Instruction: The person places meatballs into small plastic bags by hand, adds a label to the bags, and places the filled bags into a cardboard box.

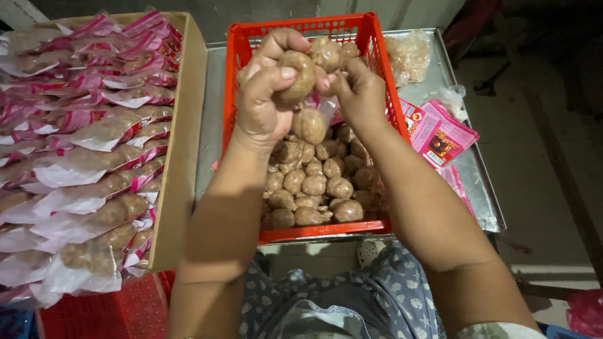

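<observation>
At the far left of the frame, a cardboard box (182, 144) holds rows of filled clear packets with pink headers (94, 138). Your left hand (264, 103) is curled tight round a brown round ball (299, 75). Your right hand (359, 94) pinches another ball (326, 53) above the red plastic crate (235, 75) of loose balls (314, 182). You seem to be gathering a portion; next comes bagging, needing a steady hold. Empty pink flat packets (440, 135) lie at right on the metal table (483, 188).

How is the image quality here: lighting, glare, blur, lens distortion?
Head view: the hands, left hand and right hand, and the red crate are evenly lit and sharp; mild glare on the clear filled bags; the floor at right falls dark; wide-angle bending at the edges.
</observation>
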